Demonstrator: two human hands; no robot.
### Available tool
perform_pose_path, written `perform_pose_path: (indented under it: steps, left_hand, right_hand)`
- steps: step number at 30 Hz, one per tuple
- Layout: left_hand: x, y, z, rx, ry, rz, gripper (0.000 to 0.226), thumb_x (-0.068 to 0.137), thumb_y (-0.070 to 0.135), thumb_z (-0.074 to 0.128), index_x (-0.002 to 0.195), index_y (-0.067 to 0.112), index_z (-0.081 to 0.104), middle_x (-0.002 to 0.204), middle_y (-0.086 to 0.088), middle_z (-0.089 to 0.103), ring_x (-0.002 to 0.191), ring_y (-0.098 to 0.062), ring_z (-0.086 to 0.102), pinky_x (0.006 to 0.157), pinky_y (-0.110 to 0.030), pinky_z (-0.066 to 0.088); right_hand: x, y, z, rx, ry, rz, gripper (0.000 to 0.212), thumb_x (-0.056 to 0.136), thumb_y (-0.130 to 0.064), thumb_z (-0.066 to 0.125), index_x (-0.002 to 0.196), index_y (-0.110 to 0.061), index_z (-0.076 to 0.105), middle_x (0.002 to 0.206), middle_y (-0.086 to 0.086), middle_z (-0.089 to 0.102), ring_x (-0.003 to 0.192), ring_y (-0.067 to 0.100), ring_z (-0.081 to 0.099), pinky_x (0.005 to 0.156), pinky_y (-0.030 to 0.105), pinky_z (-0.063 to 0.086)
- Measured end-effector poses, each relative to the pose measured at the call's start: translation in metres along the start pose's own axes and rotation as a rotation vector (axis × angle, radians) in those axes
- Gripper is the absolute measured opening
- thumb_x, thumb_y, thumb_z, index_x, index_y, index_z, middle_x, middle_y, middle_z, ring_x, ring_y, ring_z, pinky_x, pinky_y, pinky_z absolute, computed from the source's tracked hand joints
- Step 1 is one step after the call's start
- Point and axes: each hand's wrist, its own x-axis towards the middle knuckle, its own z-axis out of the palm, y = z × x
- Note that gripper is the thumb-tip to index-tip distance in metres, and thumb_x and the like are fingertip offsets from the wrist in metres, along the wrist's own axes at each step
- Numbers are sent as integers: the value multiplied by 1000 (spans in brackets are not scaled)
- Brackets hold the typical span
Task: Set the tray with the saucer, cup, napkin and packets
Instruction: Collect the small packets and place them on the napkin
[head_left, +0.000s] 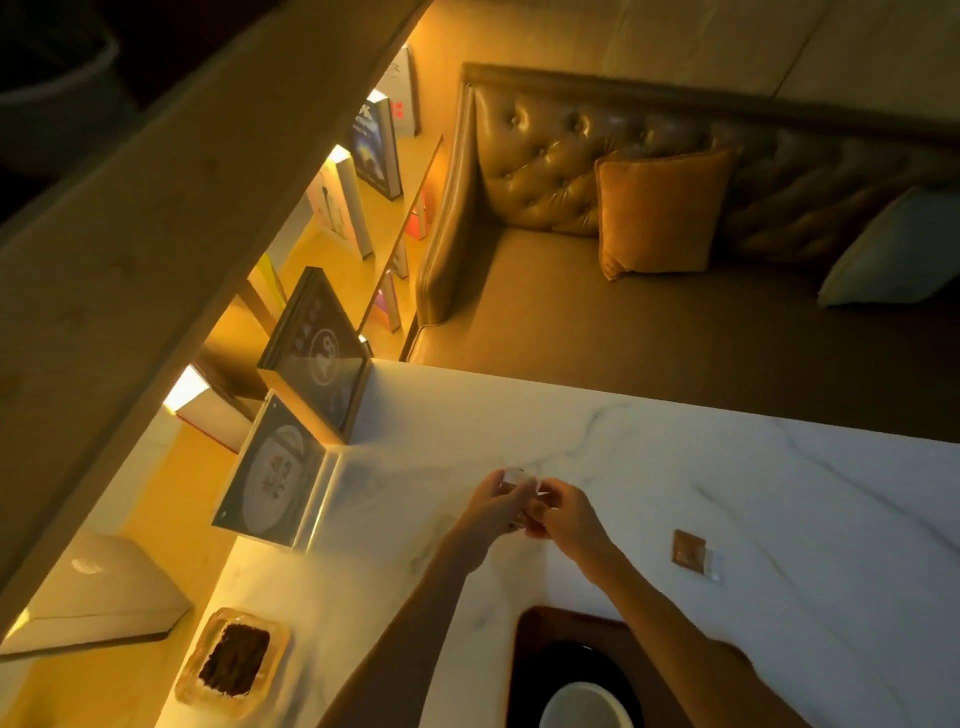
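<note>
While left hand (496, 506) and right hand (563, 517) pinch a pale item (515, 478), likely a packet, it next needs carrying near, onto the tray (524, 639).

Two hands are in view, the left hand (491, 506) and the right hand (569, 522). There are two packets: one brown packet (693, 553) lying on the single marble table (727, 467), and one held packet (519, 483) pinched between both hands, which is blurred enough that it may be some other small clear thing. There is one wooden tray (522, 634), one dark saucer (561, 670) and one white cup (584, 706). One glass dish (231, 657) sits at the table's left. One sofa (571, 322) bears two cushions, an orange cushion (660, 213) and a pale cushion (893, 249). Two framed plaques stand at the table's far-left corner, an upper plaque (317, 353) and a lower plaque (272, 483).
</note>
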Motion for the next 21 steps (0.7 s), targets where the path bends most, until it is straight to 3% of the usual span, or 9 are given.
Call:
perform_pose_path:
  steps: [3,5,7,11,15,18,21]
  left_hand:
    - [-11,0,37,-80,-55,20,28,98,25,53,110,2,61,105,-22,69,94,-35,70,87,-48,59]
    - [-16,-4,66,-79,-71,11,29,100,21,49,110,-4,60,106,-25,69,93,-36,71,85,-51,59]
    - [-18,-10,94,-34,-49,0,28,100,17,49,108,-8,58,103,-27,68,92,-36,71,81,-49,60]
    - [-12,-26,134,13,20,-30,21,100,13,46,103,-5,57,91,-19,67,80,-28,70,70,-36,61]
    - [-4,-45,151,-108,100,-133,17,100,9,44,102,-4,55,84,-18,68,66,-26,66,64,-36,56]
    - [1,-54,152,-174,102,-177,12,97,5,47,102,-1,56,91,-18,67,70,-25,65,70,-36,56]
    - [2,-64,150,-182,99,-204,11,94,1,51,104,1,57,94,-16,66,76,-24,64,78,-38,54]
  right_hand:
    - [-23,7,-40,9,93,17,34,81,-39,70,99,-10,64,80,4,73,66,20,73,63,34,63]
    - [-34,16,-66,10,124,35,29,81,-34,73,97,-12,62,83,8,73,70,24,73,66,39,62]
    - [-41,26,-90,5,113,72,26,81,-27,74,98,-12,62,83,10,73,71,25,73,68,41,62]
    - [-48,52,-137,-54,140,163,22,87,-24,67,101,-7,67,75,4,74,62,15,72,64,31,62]
    - [-46,85,-174,-384,396,107,19,91,-18,61,107,-8,65,103,9,71,89,18,65,82,22,49]
    - [-38,99,-183,-564,333,63,27,90,-16,62,116,-10,62,116,10,66,106,24,62,91,27,48]
    - [-33,108,-181,-801,269,136,34,86,-27,68,116,-15,57,117,8,62,109,25,56,87,32,52]
